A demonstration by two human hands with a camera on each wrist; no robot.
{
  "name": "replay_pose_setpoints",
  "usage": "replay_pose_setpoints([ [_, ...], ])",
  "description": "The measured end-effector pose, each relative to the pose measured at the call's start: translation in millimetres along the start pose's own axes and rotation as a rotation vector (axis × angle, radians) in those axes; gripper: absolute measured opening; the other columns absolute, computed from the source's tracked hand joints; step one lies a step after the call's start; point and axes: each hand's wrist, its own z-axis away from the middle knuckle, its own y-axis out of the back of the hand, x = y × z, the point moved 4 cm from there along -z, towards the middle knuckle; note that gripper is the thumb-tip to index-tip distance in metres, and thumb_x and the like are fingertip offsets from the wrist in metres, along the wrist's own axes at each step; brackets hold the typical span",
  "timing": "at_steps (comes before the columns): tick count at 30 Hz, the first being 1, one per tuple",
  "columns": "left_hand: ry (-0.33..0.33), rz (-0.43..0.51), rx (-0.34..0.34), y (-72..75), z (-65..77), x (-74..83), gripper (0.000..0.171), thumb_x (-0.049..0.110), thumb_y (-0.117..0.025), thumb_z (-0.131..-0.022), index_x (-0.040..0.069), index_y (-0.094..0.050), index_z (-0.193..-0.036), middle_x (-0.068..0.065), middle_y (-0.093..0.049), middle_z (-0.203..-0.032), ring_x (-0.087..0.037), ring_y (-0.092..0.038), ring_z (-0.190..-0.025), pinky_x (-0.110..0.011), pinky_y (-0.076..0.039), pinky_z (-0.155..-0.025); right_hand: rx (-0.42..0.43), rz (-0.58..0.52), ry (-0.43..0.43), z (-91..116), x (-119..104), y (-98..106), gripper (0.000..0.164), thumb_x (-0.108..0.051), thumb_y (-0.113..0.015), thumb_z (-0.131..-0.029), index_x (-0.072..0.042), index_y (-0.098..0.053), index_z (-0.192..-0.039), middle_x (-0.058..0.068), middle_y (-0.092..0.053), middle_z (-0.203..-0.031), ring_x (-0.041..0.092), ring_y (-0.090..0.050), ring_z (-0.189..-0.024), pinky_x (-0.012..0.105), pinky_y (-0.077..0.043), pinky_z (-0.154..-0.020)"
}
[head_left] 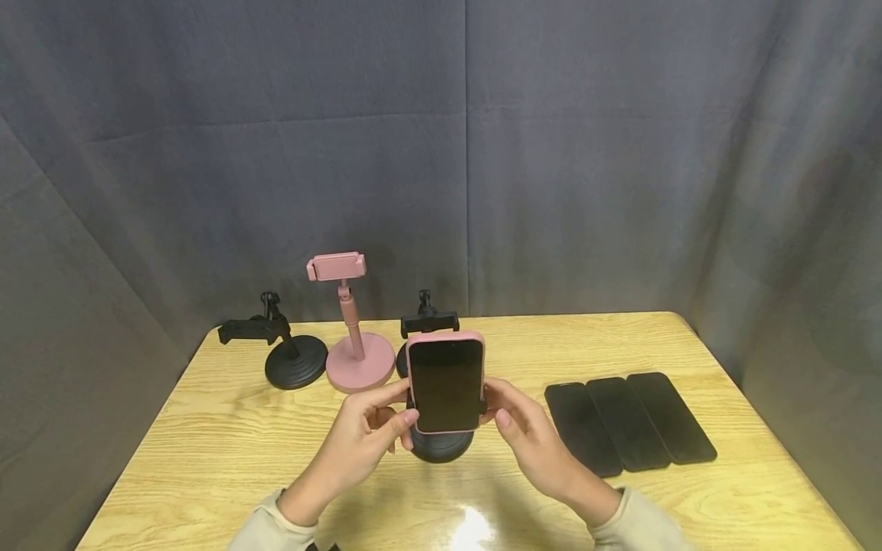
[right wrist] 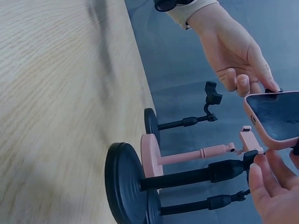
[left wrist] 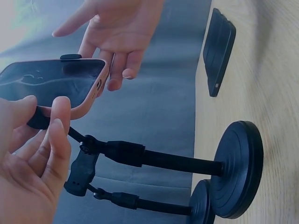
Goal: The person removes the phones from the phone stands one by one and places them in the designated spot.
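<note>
A phone [head_left: 448, 386] in a pink case sits upright in the clamp of a black phone stand [head_left: 441, 448], its dark screen facing me. My left hand [head_left: 368, 432] pinches the clamp's left end at the phone's edge, between thumb and fingers; the black clamp end [left wrist: 38, 120] shows there in the left wrist view. On the other side is my right hand [head_left: 527, 436], its thumb held away from the phone and its fingers loosely extended by the clamp's right end. The right wrist view shows those fingers close to the stand's joint below the phone; whether they touch cannot be told.
Behind stand a black phone stand [head_left: 296, 361] at left, a pink phone stand [head_left: 360, 363], and another black stand [head_left: 429, 321] partly hidden by the phone. Three dark flat phones [head_left: 628, 423] lie side by side at right. A grey curtain [head_left: 586, 191] surrounds the wooden table [head_left: 207, 459].
</note>
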Motion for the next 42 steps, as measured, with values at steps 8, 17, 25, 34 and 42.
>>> replay_pose_setpoints([
  [8, 0.019, -0.022, 0.01, 0.9, -0.8, 1.1, 0.043, 0.006, -0.063, -0.099, -0.004, -0.056, -0.14, -0.024, -0.072, -0.11, -0.016, -0.066, -0.059, -0.029, -0.052, -0.051, 0.061, 0.051, 0.004, -7, -13, 4, 0.041, -0.016, -0.042, -0.109, -0.006, -0.042, -0.149, 0.005, -0.056, -0.14, 0.01, -0.052, -0.129, 0.03, -0.049, -0.101],
  [17, 0.02, -0.016, 0.012, -0.6, 0.9, 0.6, 0.042, 0.006, -0.064, -0.099, -0.004, -0.057, -0.139, -0.024, -0.072, -0.113, -0.011, -0.066, -0.06, -0.025, -0.051, -0.051, 0.176, 0.236, 0.07, -19, -45, 9, 0.052, -0.027, -0.05, -0.106, -0.013, -0.036, -0.154, 0.008, -0.045, -0.153, 0.019, -0.04, -0.14, 0.029, -0.037, -0.112],
  [25, 0.011, -0.016, 0.009, -0.4, 0.5, 1.4, 0.042, 0.006, -0.063, -0.099, -0.004, -0.057, -0.139, -0.024, -0.072, -0.113, -0.018, -0.066, -0.06, -0.025, -0.052, -0.053, 0.223, 0.362, 0.061, -30, -71, 7, 0.067, -0.053, -0.051, -0.102, -0.018, -0.036, -0.156, 0.004, -0.035, -0.163, 0.024, -0.027, -0.154, 0.06, -0.028, -0.119],
  [34, -0.009, -0.012, 0.007, -0.2, -0.1, 1.8, 0.04, 0.006, -0.063, -0.099, -0.003, -0.058, -0.139, -0.023, -0.072, -0.112, -0.012, -0.065, -0.059, -0.025, -0.051, -0.051, 0.251, 0.602, 0.084, -46, -96, -7, 0.083, -0.078, -0.034, -0.095, -0.023, -0.033, -0.158, 0.005, -0.03, -0.166, 0.032, -0.026, -0.153, 0.072, -0.023, -0.115],
  [42, -0.007, -0.035, 0.017, 0.9, 1.2, 2.0, 0.041, 0.008, -0.062, -0.1, -0.008, -0.057, -0.137, -0.022, -0.071, -0.099, -0.003, -0.063, -0.059, -0.025, -0.051, -0.05, 0.209, 0.85, 0.117, -61, -108, -25, 0.084, -0.08, -0.025, -0.095, -0.025, -0.033, -0.158, 0.006, -0.027, -0.167, 0.031, -0.029, -0.152, 0.068, -0.016, -0.121],
])
